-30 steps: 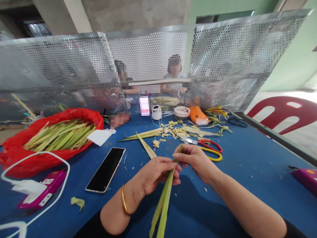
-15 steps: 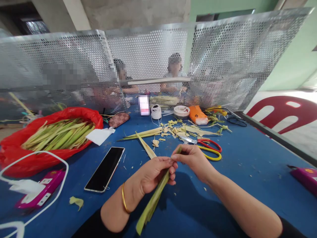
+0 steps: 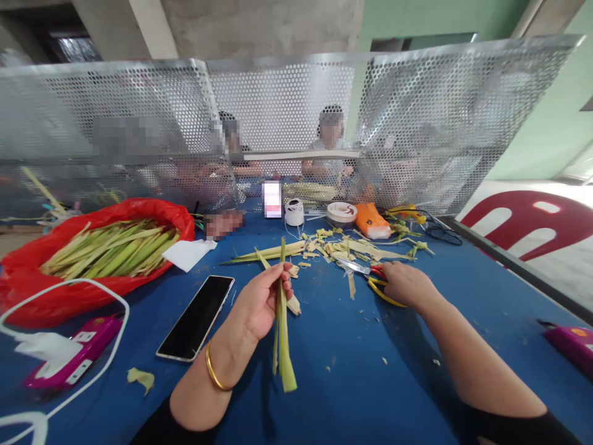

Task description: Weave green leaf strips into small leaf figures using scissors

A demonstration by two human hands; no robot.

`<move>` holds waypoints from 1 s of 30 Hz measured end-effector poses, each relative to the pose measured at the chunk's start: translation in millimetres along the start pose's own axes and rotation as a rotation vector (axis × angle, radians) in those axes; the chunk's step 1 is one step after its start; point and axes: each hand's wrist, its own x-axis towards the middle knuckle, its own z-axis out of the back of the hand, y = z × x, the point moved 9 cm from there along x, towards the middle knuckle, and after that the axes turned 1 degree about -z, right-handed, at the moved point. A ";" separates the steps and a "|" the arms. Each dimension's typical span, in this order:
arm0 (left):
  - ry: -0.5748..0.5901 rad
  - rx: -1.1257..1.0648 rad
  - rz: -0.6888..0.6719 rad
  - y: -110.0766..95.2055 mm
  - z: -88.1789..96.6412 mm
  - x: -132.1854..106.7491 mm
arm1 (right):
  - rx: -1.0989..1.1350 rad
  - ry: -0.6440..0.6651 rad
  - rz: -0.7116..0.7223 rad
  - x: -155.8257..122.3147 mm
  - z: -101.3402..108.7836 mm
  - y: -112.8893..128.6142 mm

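My left hand (image 3: pixel 262 303) pinches a folded green corn husk (image 3: pixel 287 361) between thumb and fingers; its split lower ends hang toward me and a thin tip stands above the fingers. At the right, my right hand (image 3: pixel 410 285) has its fingers closed round the red handle of the scissors (image 3: pixel 356 266), which lie on the blue table with the blades pointing left. The yellow handle shows below the hand. Behind my left hand a pale husk strip (image 3: pixel 293 304) lies partly hidden. Cut husk scraps (image 3: pixel 331 245) are scattered beyond the scissors.
A red bag (image 3: pixel 183 213) full of husks stands at left, near a black-screened phone (image 3: pixel 197 318) and a magenta power strip (image 3: pixel 104 337) with a white cable. Thread (image 3: pixel 294 214), a tape roll (image 3: pixel 341 214) and an orange pack (image 3: pixel 370 219) stand before the perforated partition (image 3: pixel 287 93). People sit behind it.
My right hand has let go of the husk and moved right onto the scissors. My left hand has shifted slightly left and up, and the husk now hangs more upright.
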 end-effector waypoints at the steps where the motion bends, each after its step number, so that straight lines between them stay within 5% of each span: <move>1: -0.012 -0.016 -0.011 -3.8 0.8 -0.6 | -0.003 0.004 0.003 1.4 -2.7 -0.1; 8: -0.059 -0.044 -0.026 -11.9 5.7 1.8 | 0.077 -0.010 -0.036 4.0 6.2 -18.6; 14: -0.050 0.057 0.000 -0.4 3.8 1.1 | 0.439 -0.165 -0.142 -7.0 32.2 -51.8; 20: -0.014 0.111 0.106 23.1 0.2 1.5 | 0.127 -0.105 -0.269 -9.9 19.5 -56.2; 26: 0.065 0.161 0.142 36.2 -5.4 0.5 | 0.095 -0.181 -0.192 -6.8 20.1 -31.9; 30: 0.051 0.179 0.175 42.6 -6.5 -1.5 | 0.422 -0.289 0.095 -7.3 26.6 21.5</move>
